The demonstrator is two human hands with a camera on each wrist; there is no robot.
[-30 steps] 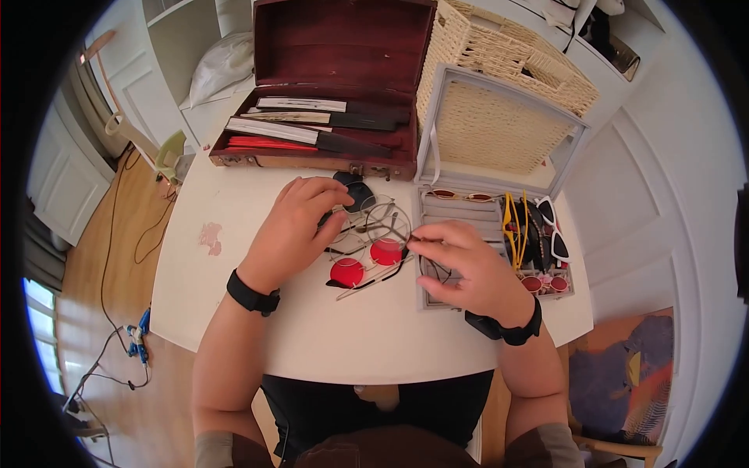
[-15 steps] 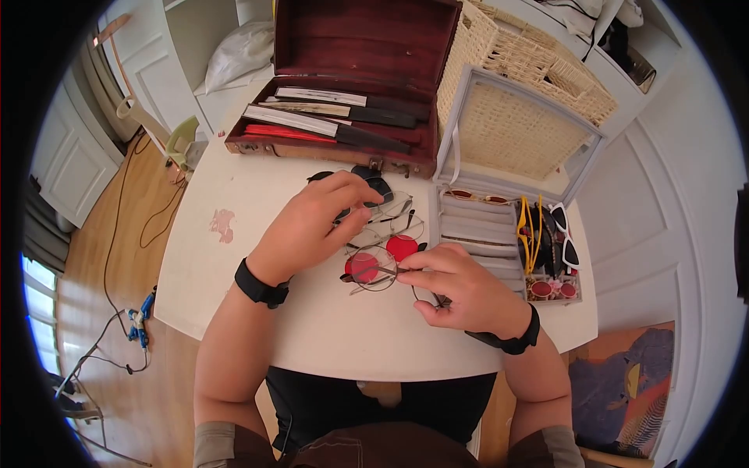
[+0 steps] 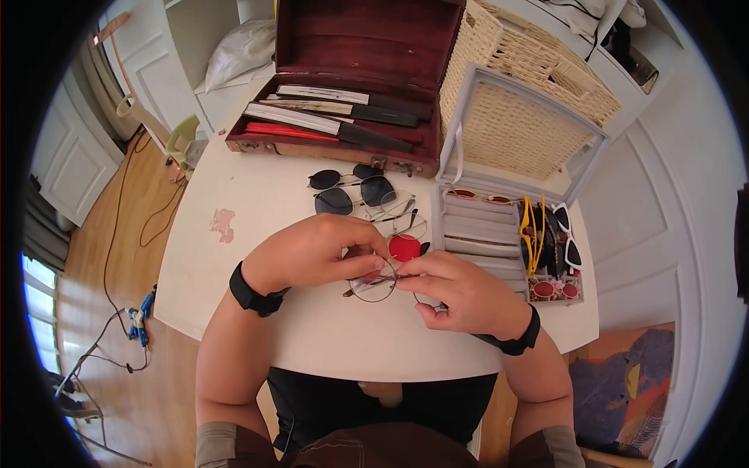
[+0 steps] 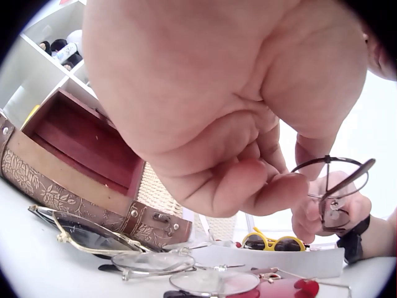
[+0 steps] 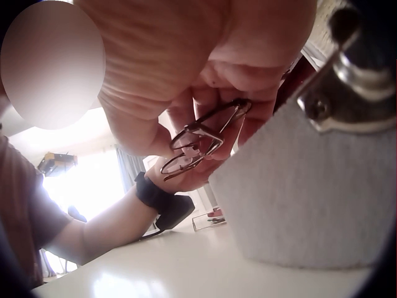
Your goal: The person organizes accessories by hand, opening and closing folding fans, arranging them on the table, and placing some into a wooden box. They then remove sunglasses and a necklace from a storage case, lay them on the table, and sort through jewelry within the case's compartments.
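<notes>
head: high, forward-down | wrists: low, close, inward | shared: round glasses (image 3: 374, 290)

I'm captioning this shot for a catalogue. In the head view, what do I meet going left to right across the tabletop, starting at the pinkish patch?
Pinkish patch → left hand → held round glasses → right hand → yellow-framed glasses → white-framed sunglasses.

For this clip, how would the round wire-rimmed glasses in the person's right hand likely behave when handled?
The round glasses are probably light for their size, being so thin-framed. The slender temple looks stiff but might bend if squeezed hard. The right hand pinches only part of them, so they could pivot.
</notes>
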